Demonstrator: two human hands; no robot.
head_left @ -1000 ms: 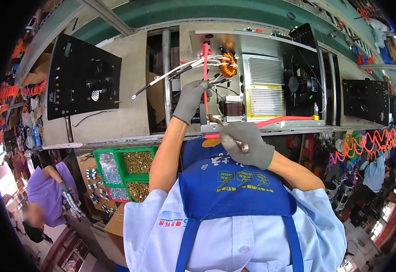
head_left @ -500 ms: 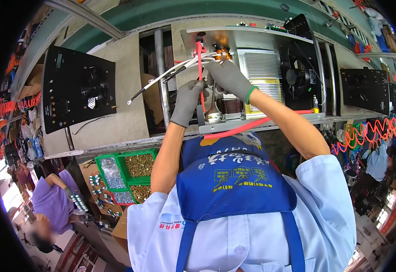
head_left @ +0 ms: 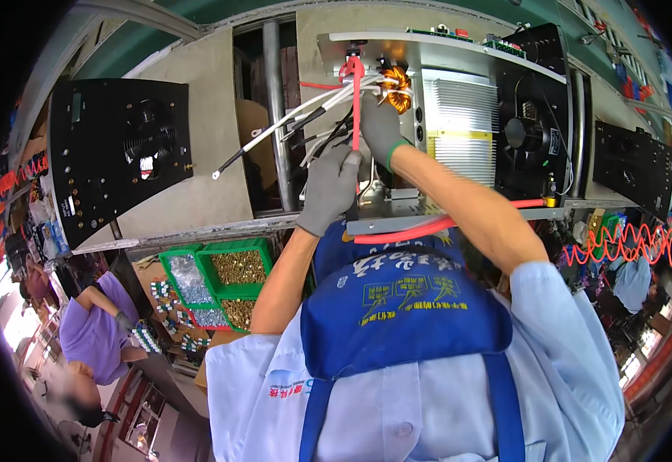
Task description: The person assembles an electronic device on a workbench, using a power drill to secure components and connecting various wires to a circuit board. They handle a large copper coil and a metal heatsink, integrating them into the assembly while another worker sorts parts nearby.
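My left hand point(head_left: 330, 191), in a grey glove, is closed with its thumb against the lower end of a red tube point(head_left: 356, 108), which hangs down from the top of an open metal chassis point(head_left: 447, 48). My right hand point(head_left: 382, 127), gloved too, reaches into the chassis just below a copper-wound ring coil point(head_left: 397, 89); its fingers are hidden among the parts. White cables point(head_left: 278, 132) with ring lugs stretch out to the left past both hands. Right of my right hand are a finned aluminium heat sink point(head_left: 459, 115) and a black fan point(head_left: 522, 132).
A black panel with a fan opening point(head_left: 124, 158) lies on the bench at left, another black panel point(head_left: 635, 158) at right. Green bins point(head_left: 211, 258) of small metal parts stand below the bench edge. A thick red tube point(head_left: 413, 229) runs along the chassis front. A co-worker in purple point(head_left: 93, 331) is at lower left.
My right hand has drawn apart from my left and gone deeper among the parts below the coil. My left hand keeps its hold on the red tube. The whole view has shifted slightly.
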